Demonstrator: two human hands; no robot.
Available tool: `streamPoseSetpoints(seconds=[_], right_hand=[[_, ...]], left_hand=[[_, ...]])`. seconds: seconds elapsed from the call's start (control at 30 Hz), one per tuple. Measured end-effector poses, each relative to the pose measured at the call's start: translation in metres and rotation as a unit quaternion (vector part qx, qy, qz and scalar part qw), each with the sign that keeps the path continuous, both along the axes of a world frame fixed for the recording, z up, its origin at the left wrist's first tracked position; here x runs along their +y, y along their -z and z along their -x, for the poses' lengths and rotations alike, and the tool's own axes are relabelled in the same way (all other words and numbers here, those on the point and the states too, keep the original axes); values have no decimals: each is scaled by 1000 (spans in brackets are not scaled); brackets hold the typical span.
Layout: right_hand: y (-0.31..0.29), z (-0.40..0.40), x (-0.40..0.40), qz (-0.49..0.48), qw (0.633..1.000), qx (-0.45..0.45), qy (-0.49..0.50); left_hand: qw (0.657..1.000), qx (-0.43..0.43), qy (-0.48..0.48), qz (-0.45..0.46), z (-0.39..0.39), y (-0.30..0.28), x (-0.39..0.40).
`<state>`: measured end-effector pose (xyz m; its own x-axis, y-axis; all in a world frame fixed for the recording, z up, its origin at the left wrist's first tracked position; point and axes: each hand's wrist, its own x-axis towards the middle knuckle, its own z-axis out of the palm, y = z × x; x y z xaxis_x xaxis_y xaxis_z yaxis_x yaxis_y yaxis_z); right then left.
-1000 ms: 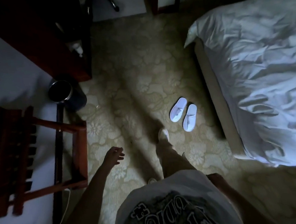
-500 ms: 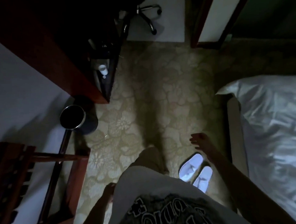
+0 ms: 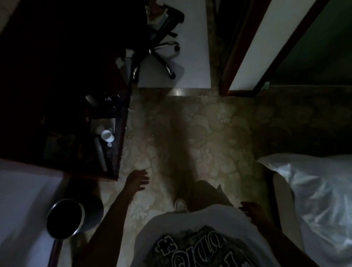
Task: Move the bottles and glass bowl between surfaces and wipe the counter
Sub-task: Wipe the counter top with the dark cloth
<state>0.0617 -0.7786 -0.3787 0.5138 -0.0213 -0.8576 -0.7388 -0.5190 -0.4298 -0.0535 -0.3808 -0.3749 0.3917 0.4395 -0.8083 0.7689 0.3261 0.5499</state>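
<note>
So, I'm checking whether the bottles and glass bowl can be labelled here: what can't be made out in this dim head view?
- Dark counter: apart from a white cup, its items are lost in shadow; no bottle or bowl is identifiable.
- Bin: its inside is black.
- Office chair: seat blurred, top cut off by the edge.
- Right hand: dim, partly behind the shirt.
- Left hand: motion-blurred, fingers spread, empty.
</note>
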Motion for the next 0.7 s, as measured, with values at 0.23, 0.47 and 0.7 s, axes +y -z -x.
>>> streamPoseSetpoints(seconds=[0.23, 0.47, 0.7], right_hand=[[27, -213, 178, -83, 995, -30, -36], [-35, -416, 418, -189, 941, -145, -240], [-156, -502, 679, -324, 820, -271, -387]], left_hand=[[999, -25, -25, -28, -160, 13, 106], [987, -10, -151, -60, -269, -22, 192], [868, -125, -104, -470, -380, -157, 339]])
